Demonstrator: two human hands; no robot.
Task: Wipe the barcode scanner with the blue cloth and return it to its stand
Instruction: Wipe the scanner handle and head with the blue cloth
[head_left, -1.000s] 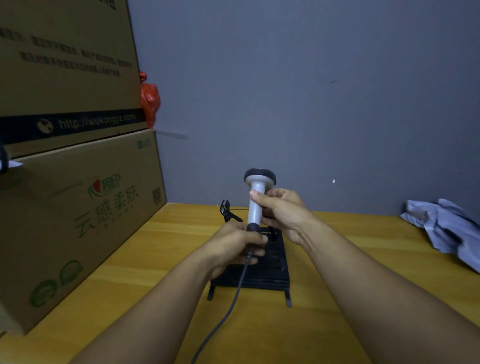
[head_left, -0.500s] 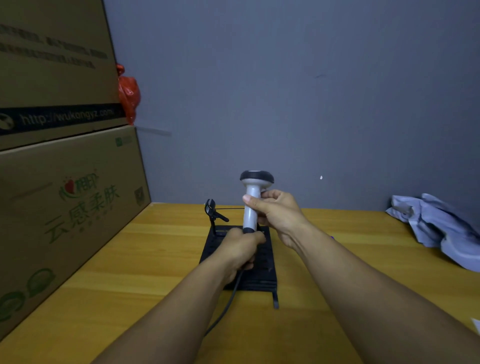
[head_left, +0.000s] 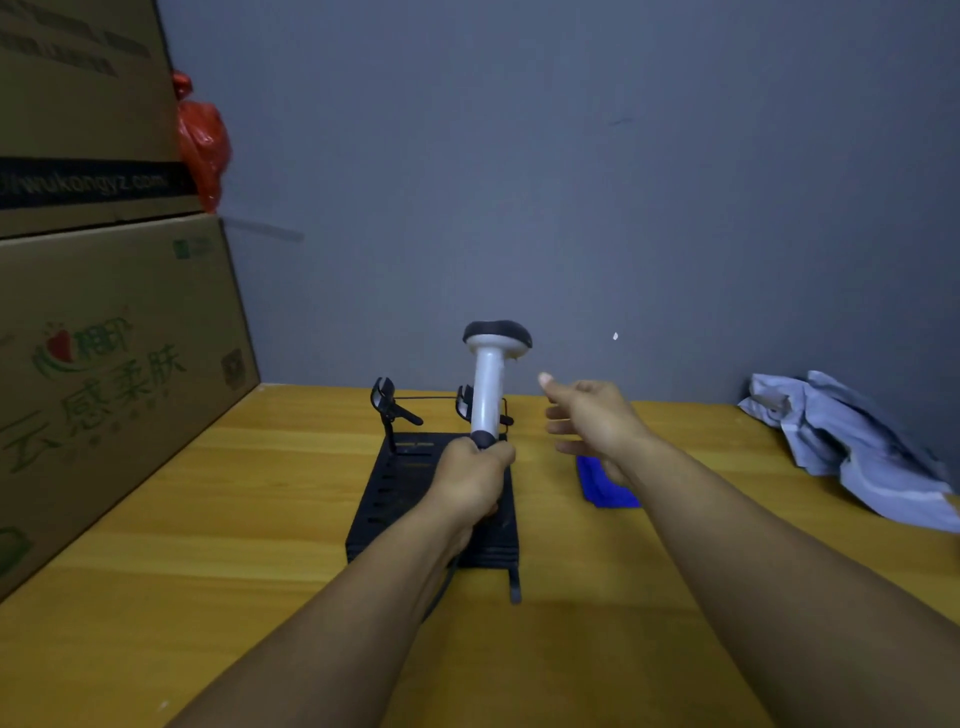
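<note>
The barcode scanner (head_left: 489, 384) stands upright, white handle below a black head, above the black stand (head_left: 402, 483). My left hand (head_left: 475, 480) grips the bottom of its handle, where the cable leaves. My right hand (head_left: 589, 421) hovers to the right of the scanner, fingers spread, holding nothing. The blue cloth (head_left: 602, 486) lies on the wooden table just right of the stand, partly hidden under my right wrist.
Two stacked cardboard boxes (head_left: 104, 338) line the left side, with a red plastic bag (head_left: 202, 140) behind them. A crumpled grey-blue bag (head_left: 857, 452) lies at the far right by the grey wall. The stand's two black clips (head_left: 387, 402) rise at its back.
My right hand has let go of the scanner handle and moved off to the right with fingers spread. The blue cloth has come into sight beneath it. My left hand keeps its grip.
</note>
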